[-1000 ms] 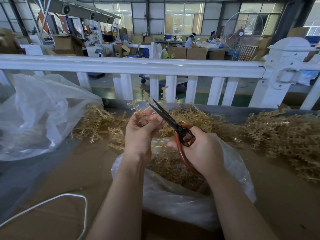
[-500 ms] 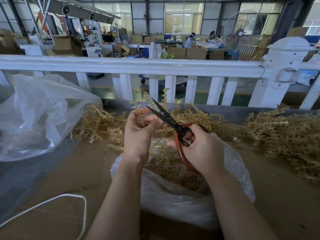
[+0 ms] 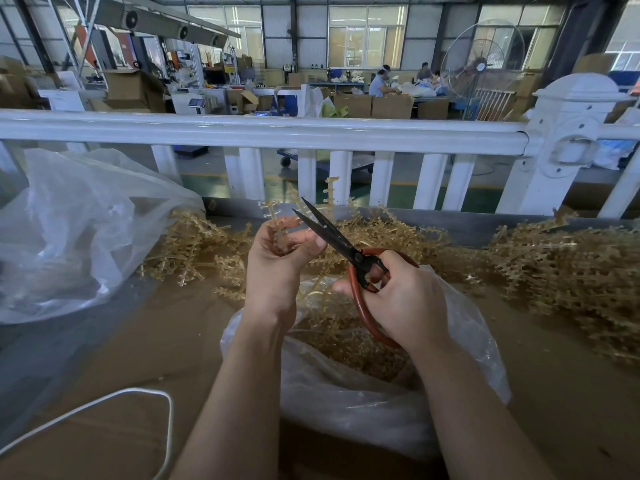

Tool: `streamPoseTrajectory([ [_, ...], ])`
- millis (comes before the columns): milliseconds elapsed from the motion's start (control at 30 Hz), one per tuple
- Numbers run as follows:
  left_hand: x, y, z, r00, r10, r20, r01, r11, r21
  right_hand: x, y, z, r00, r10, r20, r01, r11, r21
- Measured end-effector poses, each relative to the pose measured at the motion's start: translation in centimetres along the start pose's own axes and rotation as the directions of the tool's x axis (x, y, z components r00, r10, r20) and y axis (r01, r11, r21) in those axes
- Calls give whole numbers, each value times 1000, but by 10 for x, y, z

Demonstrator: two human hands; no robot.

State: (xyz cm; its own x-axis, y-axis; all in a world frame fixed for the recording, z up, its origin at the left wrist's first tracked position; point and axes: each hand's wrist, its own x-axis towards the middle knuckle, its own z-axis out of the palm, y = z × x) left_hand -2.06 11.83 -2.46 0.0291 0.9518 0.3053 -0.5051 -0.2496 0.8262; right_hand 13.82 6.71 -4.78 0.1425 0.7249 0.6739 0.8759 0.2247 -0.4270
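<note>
Head view: left hand [image 3: 277, 268] pinches a thin golden sprig [image 3: 273, 216] above the open bag [image 3: 381, 403]. Right hand [image 3: 398, 299] grips scissors [image 3: 332, 233], blades slightly parted beside it. Sprig looks light, brittle; hold low on its stem.

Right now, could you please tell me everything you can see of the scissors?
The scissors have two dark, narrow metal blades and big reddish-brown loop handles. The right hand grips the handles. The blades are slightly parted and point up and left, in the air beside the left hand, which holds a golden sprig. Whether a blade touches the sprig I cannot tell.
</note>
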Motion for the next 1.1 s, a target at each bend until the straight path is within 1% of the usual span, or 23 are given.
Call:
streamPoseTrajectory([
  [233, -1, 3, 1, 1000, 5, -5, -5, 1000, 14, -1, 2, 1, 1000, -7, -12, 7, 1000, 9],
  [300, -1, 3, 0, 1000, -25, -9, 25, 999, 34, -1, 3, 2, 1000, 8, -2, -8, 998, 69],
  [333, -1, 3, -1, 999, -51, -12, 51, 998, 45, -1, 2, 1, 999, 38, 16, -40, 990, 139],
  [400, -2, 0, -2, 992, -128, -7, 128, 990, 58, 1, 0, 1, 988, 137, 71, -152, 941, 304],
  [500, -4, -4, 0, 976, -217, 4, 216, 976, 38, 7, -2, -1, 954, 246, 169, -298, 820, 488],
  [600, -7, -6, 6, 966, -246, 77, 242, 968, 63, 11, -2, -3, 917, 326, 229, -397, 703, 590],
  [667, -9, -7, 7, 960, -264, 96, 256, 963, 84, 13, -1, -4, 905, 345, 248, -423, 663, 618],
  [733, -9, -7, 8, 956, -273, 108, 262, 960, 99, 14, 0, -3, 908, 342, 243, -417, 677, 606],
  [867, -10, -4, 8, 955, -263, 135, 240, 957, 164, 13, 1, 0, 926, 302, 225, -377, 750, 544],
  [1000, -11, 1, 7, 951, -287, 116, 257, 941, 219, 12, 4, 1, 937, 287, 201, -350, 775, 525],
  [1100, -11, 2, 9, 972, -224, 73, 202, 952, 230, 12, 3, -1, 936, 290, 200, -351, 802, 484],
])
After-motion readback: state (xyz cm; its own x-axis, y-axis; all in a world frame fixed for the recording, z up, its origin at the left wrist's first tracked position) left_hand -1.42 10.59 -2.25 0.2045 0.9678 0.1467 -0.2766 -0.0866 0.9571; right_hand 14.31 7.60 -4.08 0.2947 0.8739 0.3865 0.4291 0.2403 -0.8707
